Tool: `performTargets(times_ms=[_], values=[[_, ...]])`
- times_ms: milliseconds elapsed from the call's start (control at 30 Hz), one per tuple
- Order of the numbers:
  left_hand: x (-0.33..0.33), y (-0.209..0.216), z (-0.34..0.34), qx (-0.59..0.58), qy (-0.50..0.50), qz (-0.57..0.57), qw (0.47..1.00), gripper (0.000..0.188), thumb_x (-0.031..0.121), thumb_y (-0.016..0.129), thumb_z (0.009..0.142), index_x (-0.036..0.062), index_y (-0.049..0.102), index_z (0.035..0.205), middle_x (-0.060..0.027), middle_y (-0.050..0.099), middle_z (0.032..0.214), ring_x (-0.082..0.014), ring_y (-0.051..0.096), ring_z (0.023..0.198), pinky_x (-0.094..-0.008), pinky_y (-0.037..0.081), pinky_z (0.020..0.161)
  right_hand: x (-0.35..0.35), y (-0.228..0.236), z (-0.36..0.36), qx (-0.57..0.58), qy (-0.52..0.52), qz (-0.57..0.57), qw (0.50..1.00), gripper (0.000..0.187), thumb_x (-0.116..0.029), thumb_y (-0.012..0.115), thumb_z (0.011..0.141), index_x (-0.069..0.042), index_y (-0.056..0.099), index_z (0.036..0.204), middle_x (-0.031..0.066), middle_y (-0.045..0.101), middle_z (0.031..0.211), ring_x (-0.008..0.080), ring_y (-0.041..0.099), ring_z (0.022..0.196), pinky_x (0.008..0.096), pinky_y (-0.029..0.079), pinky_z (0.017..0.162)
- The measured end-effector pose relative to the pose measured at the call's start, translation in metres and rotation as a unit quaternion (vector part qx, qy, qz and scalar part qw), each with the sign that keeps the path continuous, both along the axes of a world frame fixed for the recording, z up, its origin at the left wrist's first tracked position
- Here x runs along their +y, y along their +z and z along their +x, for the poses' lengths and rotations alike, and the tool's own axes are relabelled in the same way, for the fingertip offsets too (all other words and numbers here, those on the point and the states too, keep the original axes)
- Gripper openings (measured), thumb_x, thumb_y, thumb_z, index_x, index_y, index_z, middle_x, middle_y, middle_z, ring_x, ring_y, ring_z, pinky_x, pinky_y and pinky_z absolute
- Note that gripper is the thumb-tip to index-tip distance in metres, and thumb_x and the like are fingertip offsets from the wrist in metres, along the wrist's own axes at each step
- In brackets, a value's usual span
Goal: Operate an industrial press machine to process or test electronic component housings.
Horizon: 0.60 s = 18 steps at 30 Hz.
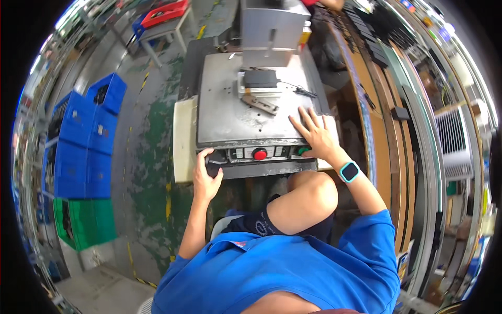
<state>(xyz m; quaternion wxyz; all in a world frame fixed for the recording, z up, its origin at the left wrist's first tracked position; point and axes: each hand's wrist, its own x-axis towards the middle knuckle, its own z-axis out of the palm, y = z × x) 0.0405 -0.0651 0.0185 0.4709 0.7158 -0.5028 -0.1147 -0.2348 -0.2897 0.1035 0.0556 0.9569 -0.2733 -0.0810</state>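
A metal-topped bench machine (225, 118) stands before me. My left hand (206, 178) is closed at the left end of its front panel, fingers and thumb curled around something dark that I cannot make out. My right hand (320, 137) lies with fingers spread on the plate's right front corner, its thumb by a green button (302, 150). Between the hands sits a red button (260, 153). On the plate, a black box-shaped adapter (260, 79) rests on a metal fixture (261, 94), its thin black cable (305, 92) trailing right. A metal lever (263, 105) lies in front.
A grey machine head (274, 31) rises behind the fixture. Blue crates (83, 167) and a green crate (86, 222) are stacked on the left. A red tray (164, 13) sits on a table at the back left. Along the right runs a bench (389, 104) with a small black box (400, 113).
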Motion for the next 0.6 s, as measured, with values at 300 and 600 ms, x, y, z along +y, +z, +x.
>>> performTargets(times_ms=[300,600], values=[[-0.078,0.118,-0.075,0.297,-0.297,-0.146,0.896,0.061,0.016,0.069,0.084,0.0025,0.042,0.137,-0.0157,0.052,0.14,-0.0279,0.049,0.127,-0.0374,0.037,0.107,0.036,0.016,0.043,-0.434,0.131,0.518,0.726,0.092,-0.043,0.08,0.081,0.002,0.033,0.146,0.0216,0.051,0.134,0.0278,0.051,0.121,0.0394,0.042,0.105],[-0.08,0.119,-0.134,0.133,-0.331,-0.139,0.924,0.084,0.055,0.049,0.094,0.0005,0.023,0.152,-0.0195,0.036,0.152,-0.0316,0.035,0.141,-0.045,0.026,0.114,-0.001,0.122,-0.174,-0.539,-0.174,-0.093,0.819,0.04,-0.029,0.077,0.082,-0.003,0.056,0.103,0.0155,0.059,0.094,0.0318,0.06,0.088,0.0412,0.048,0.077]])
